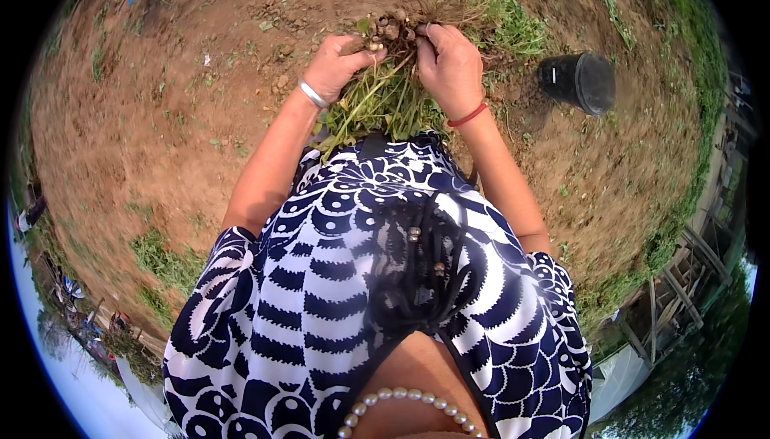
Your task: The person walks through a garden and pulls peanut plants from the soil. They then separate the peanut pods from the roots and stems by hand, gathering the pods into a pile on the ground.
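Note:
A bunch of uprooted peanut plants (385, 98) lies across my lap, with green stems and leaves toward me and the brown, soil-covered roots and pods (393, 28) pointing away. My left hand (341, 66) is closed at the left side of the roots, thumb and fingers pinching a few pale peanuts (375, 44). On the other side, my right hand (451, 70) has its thumb and forefinger closed on the root clump. Its fingertips are partly hidden among the roots.
A black bucket (565, 79) lies tipped on the soil to my right. Pulled green plants (513, 28) are heaped beyond my right hand. Bare brown soil (176, 118) with clods and scattered weeds spreads around. A wooden fence (682, 298) stands at the far right rim.

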The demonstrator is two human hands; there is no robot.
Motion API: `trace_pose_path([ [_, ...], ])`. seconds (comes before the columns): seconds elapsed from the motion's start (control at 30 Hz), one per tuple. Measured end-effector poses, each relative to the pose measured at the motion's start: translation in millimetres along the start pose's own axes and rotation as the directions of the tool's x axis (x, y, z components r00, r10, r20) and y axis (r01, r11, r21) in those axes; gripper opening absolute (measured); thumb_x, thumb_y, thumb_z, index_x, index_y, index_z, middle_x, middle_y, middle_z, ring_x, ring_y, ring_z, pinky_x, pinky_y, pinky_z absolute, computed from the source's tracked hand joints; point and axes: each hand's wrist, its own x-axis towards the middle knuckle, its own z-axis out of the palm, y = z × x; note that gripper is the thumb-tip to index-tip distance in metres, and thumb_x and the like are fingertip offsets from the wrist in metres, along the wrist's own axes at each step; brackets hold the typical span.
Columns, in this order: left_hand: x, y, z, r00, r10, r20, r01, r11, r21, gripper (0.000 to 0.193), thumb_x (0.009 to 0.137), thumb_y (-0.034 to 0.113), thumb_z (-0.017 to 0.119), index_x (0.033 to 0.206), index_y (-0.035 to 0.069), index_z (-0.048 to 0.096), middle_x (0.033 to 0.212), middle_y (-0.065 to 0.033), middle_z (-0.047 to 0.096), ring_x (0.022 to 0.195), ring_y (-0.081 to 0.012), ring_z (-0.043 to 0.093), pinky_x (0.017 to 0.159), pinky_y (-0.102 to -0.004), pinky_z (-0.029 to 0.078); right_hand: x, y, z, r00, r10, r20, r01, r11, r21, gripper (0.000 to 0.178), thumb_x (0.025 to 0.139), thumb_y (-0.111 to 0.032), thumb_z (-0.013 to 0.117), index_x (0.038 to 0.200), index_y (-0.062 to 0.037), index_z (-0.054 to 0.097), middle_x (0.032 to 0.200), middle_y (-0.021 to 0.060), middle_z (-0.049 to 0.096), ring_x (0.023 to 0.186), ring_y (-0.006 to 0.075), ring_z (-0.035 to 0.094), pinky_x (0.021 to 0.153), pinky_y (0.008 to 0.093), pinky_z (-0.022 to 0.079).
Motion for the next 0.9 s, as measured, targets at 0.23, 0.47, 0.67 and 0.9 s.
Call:
trace_pose_path([
  [0.23, -11, -13, 0, 0.995, 0.021, -0.096, -0.037, 0.984, -0.176, 0.012, 0.075, 0.001, 0.061, 0.086, -0.004, 0.063, 0.085, -0.0088, 0.065, 0.082, -0.0152, 0.062, 0.077, -0.0260, 0.047, 7, 21, -2, 0.982, 0.152, 0.109, -0.167, 0.974, 0.151, 0.013, 0.072, -0.017, 0.068, 0.082, -0.0100, 0.069, 0.076, 0.0081, 0.063, 0.066, 0.0253, 0.061, 0.059, 0.0313, 0.048],
  [0.47, -8, -19, -5, 0.996, 0.021, -0.085, -0.039, 0.976, -0.213, 0.009, 0.074, -0.001, 0.062, 0.082, -0.002, 0.064, 0.081, -0.0055, 0.065, 0.074, -0.0112, 0.060, 0.070, -0.0240, 0.046, 5, 18, -2, 0.987, -0.012, 0.159, 0.048, 0.973, -0.228, 0.010, 0.075, -0.021, 0.065, 0.078, -0.0115, 0.066, 0.071, 0.0087, 0.060, 0.063, 0.0241, 0.060, 0.057, 0.0346, 0.049],
  [0.67, -2, -9, 6, 0.997, -0.002, -0.072, -0.004, 0.997, -0.079, 0.004, 0.074, 0.000, 0.062, 0.078, -0.001, 0.064, 0.075, -0.0010, 0.063, 0.068, -0.0067, 0.056, 0.065, -0.0214, 0.044, -4, 4, 5, 0.943, -0.320, 0.089, 0.326, 0.842, -0.429, 0.006, 0.064, -0.010, 0.057, 0.068, -0.0092, 0.053, 0.068, 0.0037, 0.051, 0.064, 0.0186, 0.057, 0.049, 0.0274, 0.047],
  [0.9, -1, -6, 10, 0.992, 0.073, -0.102, -0.062, 0.992, 0.109, 0.006, 0.076, 0.001, 0.061, 0.080, -0.001, 0.064, 0.072, 0.0029, 0.060, 0.064, -0.0035, 0.050, 0.059, -0.0193, 0.041, 5, 9, 8, 0.983, 0.101, 0.153, -0.083, 0.989, -0.120, 0.007, 0.072, -0.007, 0.058, 0.075, -0.0016, 0.054, 0.072, 0.0177, 0.059, 0.071, 0.0351, 0.058, 0.062, 0.0419, 0.047],
])
